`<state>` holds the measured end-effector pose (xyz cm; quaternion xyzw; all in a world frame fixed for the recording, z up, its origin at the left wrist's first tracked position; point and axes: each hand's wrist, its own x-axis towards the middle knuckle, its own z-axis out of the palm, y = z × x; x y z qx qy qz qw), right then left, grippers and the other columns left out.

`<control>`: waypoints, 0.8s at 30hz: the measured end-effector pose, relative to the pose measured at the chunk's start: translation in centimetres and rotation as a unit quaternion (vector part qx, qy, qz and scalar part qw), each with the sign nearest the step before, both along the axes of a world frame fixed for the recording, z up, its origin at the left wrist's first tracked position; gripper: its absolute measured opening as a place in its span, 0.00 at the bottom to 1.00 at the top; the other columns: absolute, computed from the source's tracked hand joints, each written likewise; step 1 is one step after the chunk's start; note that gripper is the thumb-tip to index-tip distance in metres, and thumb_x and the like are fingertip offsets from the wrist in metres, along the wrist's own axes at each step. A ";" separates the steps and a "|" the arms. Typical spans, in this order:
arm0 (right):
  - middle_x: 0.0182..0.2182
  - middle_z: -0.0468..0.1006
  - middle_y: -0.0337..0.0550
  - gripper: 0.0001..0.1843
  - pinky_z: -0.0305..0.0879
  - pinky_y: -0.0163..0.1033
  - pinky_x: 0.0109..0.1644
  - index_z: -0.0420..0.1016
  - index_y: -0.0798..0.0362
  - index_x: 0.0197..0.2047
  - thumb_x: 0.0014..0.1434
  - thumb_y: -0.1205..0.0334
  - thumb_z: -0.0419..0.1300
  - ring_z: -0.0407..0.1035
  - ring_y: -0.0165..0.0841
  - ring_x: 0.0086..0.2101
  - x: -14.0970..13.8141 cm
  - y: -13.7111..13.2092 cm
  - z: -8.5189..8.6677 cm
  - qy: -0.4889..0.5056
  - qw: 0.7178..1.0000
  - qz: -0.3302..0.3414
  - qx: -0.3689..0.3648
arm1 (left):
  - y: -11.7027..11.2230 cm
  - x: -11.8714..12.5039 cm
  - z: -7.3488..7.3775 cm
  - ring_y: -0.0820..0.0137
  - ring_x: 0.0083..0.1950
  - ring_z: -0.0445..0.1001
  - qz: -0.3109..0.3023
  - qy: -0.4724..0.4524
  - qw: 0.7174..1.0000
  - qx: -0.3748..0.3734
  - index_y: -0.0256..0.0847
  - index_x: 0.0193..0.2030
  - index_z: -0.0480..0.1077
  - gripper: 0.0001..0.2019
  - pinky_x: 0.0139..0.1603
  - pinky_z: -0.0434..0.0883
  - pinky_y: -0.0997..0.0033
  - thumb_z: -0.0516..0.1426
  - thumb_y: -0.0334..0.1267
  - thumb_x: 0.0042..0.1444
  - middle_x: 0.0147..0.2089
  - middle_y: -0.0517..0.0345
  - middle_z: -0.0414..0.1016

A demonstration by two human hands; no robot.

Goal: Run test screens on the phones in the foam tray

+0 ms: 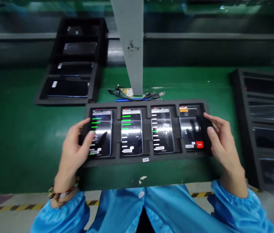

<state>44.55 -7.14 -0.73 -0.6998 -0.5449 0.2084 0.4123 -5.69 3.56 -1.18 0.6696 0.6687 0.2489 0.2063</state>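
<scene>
Black tray [147,145], over the worktop [30,139] near its front edge, has left grip [76,145] and right grip [221,139] holding its short ends; likely light and slightly soft, while its phones [132,136] look fragile and slick, so the end walls suit holding best

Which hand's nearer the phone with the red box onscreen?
Right. The right hand holds the black tray beside that phone; the left hand holds the opposite end, by the tray's leftmost phone.
</scene>
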 end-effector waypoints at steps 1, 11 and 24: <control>0.73 0.76 0.51 0.25 0.62 0.69 0.81 0.71 0.44 0.74 0.79 0.49 0.59 0.70 0.51 0.74 0.1 -0.1 0.1 0.008 1.000 0.013 0.004 | 0.2 0.0 0.0 0.52 0.62 0.81 0.010 -0.015 1.000 0.008 0.43 0.72 0.74 0.31 0.71 0.76 0.45 0.56 0.60 0.72 0.65 0.48 0.82; 0.62 0.86 0.47 0.19 0.67 0.70 0.77 0.79 0.43 0.68 0.80 0.55 0.56 0.71 0.50 0.70 -0.4 -0.2 -0.5 -0.131 0.989 0.031 0.057 | 0.7 1.0 -0.3 0.48 0.73 0.78 -0.001 -0.044 0.987 0.154 0.47 0.62 0.84 0.22 0.80 0.69 0.39 0.59 0.55 0.73 0.69 0.48 0.82; 0.61 0.86 0.44 0.19 0.66 0.66 0.73 0.81 0.42 0.66 0.82 0.56 0.52 0.71 0.49 0.70 -0.2 -0.1 -0.6 -0.162 0.985 0.053 0.011 | 0.3 1.7 0.4 0.45 0.78 0.72 -0.028 0.006 0.988 0.149 0.61 0.58 0.87 0.16 0.79 0.65 0.30 0.58 0.52 0.74 0.74 0.59 0.78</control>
